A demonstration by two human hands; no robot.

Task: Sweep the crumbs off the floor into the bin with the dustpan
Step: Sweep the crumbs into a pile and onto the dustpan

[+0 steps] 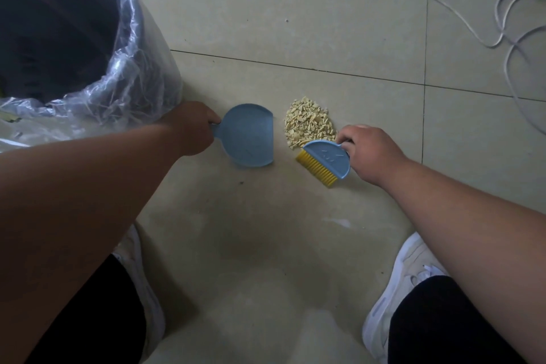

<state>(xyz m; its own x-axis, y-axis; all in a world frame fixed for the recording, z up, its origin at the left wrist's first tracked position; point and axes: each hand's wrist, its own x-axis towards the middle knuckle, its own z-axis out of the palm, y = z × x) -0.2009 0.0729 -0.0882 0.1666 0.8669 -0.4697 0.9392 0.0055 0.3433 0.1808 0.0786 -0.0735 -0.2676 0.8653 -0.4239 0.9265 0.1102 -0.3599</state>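
At the far left stands the bin (59,23), dark inside, lined with a clear plastic bag (141,77); what is in it I cannot tell. Just beside it the left hand (192,127) grips the handle of the blue dustpan (246,136), which lies on the tiled floor (295,9) and looks empty. Next comes the pile of pale crumbs (307,122), near the pan's open edge. The right hand (369,151) holds a blue brush (325,161) with yellow bristles just beside the pile. A white cable (508,23) lies at the far right.

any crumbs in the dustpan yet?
No: the dustpan is bare, and the crumbs lie piled on the floor beside it.
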